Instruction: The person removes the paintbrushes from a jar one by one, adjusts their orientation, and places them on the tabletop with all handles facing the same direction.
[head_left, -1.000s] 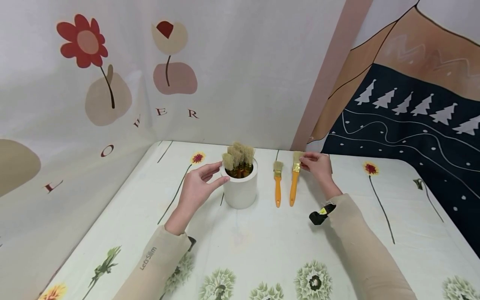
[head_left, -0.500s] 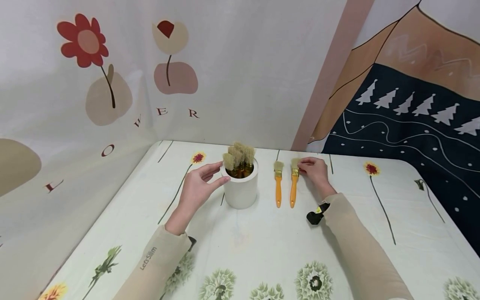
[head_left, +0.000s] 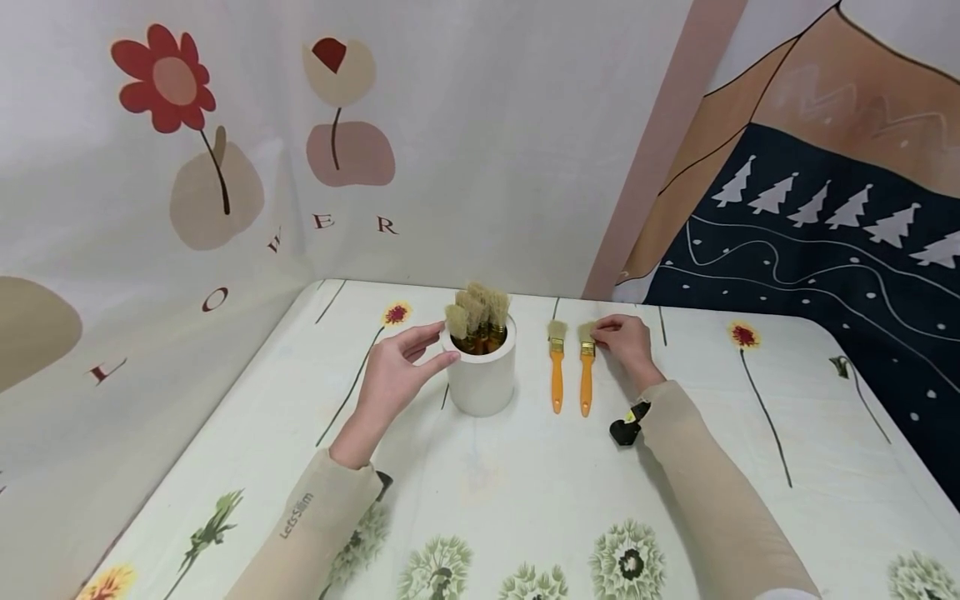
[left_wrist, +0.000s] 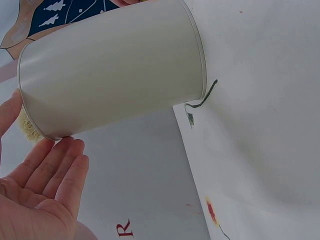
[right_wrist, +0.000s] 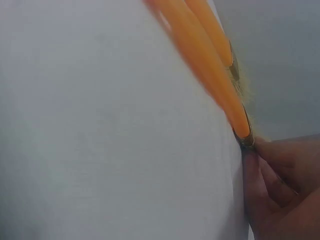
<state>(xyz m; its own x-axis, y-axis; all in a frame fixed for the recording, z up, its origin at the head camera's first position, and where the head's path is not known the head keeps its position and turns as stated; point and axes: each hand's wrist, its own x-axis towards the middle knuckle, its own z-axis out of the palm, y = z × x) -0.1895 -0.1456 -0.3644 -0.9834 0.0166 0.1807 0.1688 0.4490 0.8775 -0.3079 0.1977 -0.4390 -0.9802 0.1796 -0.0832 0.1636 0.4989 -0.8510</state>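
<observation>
A white cylindrical pot point(head_left: 480, 385) stands upright, with several paintbrushes point(head_left: 477, 308) in it, bristles up. My left hand point(head_left: 393, 371) holds the pot at its rim, thumb at the front and fingers at the left side. In the left wrist view those fingers point(left_wrist: 70, 165) are nearly straight, their tips against the rim. To the right, my right hand point(head_left: 626, 340) pinches a paintbrush point(head_left: 587, 375) by its bristle end, its orange handle toward me. Another orange-handled paintbrush point(head_left: 557, 371) lies parallel on its left. The right wrist view shows fingertips at the metal ferrule point(right_wrist: 245, 140).
The table has a white floral cloth point(head_left: 480, 475). Behind it hangs a printed curtain point(head_left: 487, 167), with a dark tree-patterned part point(head_left: 825, 233) at the right. A black wrist device point(head_left: 626, 427) sits at my right sleeve.
My right hand has moved toward me and slightly left, bringing the pinched paintbrush down alongside the other one, bristle ends nearly level. The left hand and the pot have stayed in place.
</observation>
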